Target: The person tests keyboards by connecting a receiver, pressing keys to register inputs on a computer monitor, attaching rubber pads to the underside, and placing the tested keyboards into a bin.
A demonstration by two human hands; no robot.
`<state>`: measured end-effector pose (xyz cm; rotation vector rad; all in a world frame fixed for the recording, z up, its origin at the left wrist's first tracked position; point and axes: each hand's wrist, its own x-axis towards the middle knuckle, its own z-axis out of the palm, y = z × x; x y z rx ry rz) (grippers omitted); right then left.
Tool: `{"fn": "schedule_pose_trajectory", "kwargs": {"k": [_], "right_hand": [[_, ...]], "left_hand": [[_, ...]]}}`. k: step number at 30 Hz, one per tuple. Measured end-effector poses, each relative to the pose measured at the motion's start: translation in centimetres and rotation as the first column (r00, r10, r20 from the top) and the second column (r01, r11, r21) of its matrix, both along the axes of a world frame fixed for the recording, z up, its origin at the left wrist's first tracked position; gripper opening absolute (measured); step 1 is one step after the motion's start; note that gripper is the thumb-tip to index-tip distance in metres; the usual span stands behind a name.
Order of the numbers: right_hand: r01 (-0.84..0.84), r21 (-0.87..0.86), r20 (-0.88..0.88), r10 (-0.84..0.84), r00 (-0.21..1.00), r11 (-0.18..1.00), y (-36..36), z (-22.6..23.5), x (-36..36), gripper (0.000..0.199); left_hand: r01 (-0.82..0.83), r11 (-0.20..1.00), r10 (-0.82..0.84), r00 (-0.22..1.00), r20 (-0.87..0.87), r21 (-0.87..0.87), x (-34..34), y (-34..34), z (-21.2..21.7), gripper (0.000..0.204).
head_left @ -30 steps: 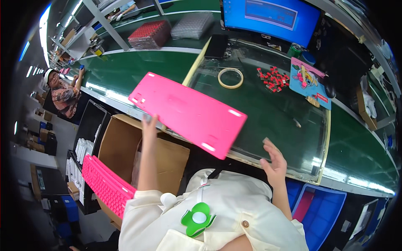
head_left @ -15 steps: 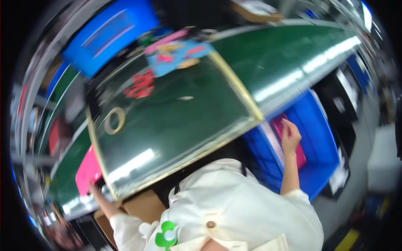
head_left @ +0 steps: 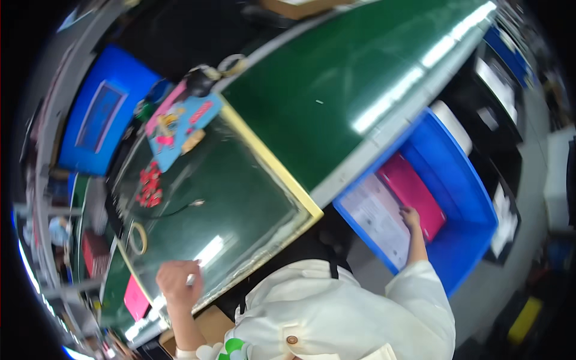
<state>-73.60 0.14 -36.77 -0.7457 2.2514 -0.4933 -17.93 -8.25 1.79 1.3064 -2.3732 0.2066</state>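
My right hand (head_left: 411,217) reaches into a blue plastic bin (head_left: 474,198) on the right. Its fingers are closed at the near edge of a glossy pink flat panel (head_left: 420,195), beside a pale printed sheet (head_left: 375,210). How far the fingertips go round the edge is hidden. Over the near left corner of the green worktable (head_left: 240,186), my left hand (head_left: 179,283) is raised with curled fingers. A small whitish spot shows at those fingers, too blurred to name. Beyond the table's left edge lies another pink panel (head_left: 137,298), apart from the hand.
A roll of tape (head_left: 138,239), a cluster of small red pieces (head_left: 150,186) and a thin cable (head_left: 191,204) lie on the mat. At the back are a light-blue sheet with colourful pieces (head_left: 183,129) and a blue crate (head_left: 102,117). A cardboard box (head_left: 213,324) stands below.
My left hand has left the pink panel at the left and come up over the table corner. My right hand has lowered onto the pink panel in the bin. The view has turned right.
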Motion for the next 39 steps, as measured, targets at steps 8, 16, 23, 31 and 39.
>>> {"fn": "schedule_pose_trajectory", "kwargs": {"k": [8,16,23,31,39], "right_hand": [[0.32,0.164,0.264,-0.354,0.897,0.933,-2.4,-10.4,-4.5,0.035],[0.824,0.49,0.669,-0.728,-0.148,0.283,-4.9,-18.1,-5.5,0.036],[0.866,0.491,0.731,-0.495,-0.47,-0.097,-6.2,-22.6,-9.8,0.031],[0.906,0.412,0.782,-0.472,-0.407,-0.098,-4.6,-19.7,-10.9,0.022],[0.937,0.292,0.935,-0.262,-0.238,0.19,1.1,-5.8,-9.1,0.022]], "left_hand": [[0.451,0.882,-0.443,0.892,0.086,-0.138,-15.5,-2.4,11.4,0.01],[0.37,0.913,-0.341,0.923,0.176,-0.174,-20.3,-4.0,10.7,0.007],[0.372,0.898,-0.317,0.918,0.24,-0.234,-21.3,-3.4,10.9,0.007],[0.347,0.869,-0.259,0.927,0.273,-0.352,-20.9,-2.8,12.5,0.01],[0.078,0.899,-0.041,0.995,0.095,-0.43,-12.4,-0.5,11.4,0.022]]}}
